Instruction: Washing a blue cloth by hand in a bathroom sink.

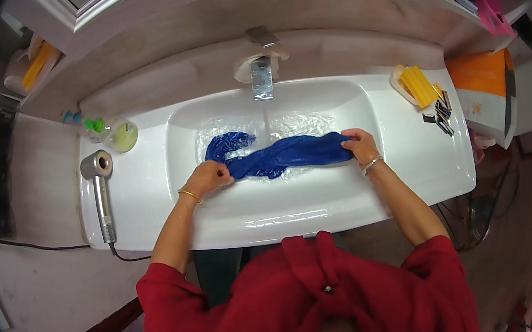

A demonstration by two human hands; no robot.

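A wet blue cloth (291,153) stretches across the white sink basin (366,109), partly in rippling water. Its left end curls back toward the far side of the basin. My left hand (208,178) is closed on the cloth near that curl. At the other end, my right hand (361,145) pinches the cloth between thumb and fingers. A metal faucet (261,79) stands at the far middle, and a thin stream of water falls from it just beyond the cloth. What kind of cloth it is, I cannot tell.
A silver hair dryer (102,194) with a cord lies on the left counter. Behind it stands a clear bottle (121,135) with a green top. On the right are a yellow ribbed item (418,85) in a dish and several small dark pieces (442,114), beside an orange-and-white box (480,81).
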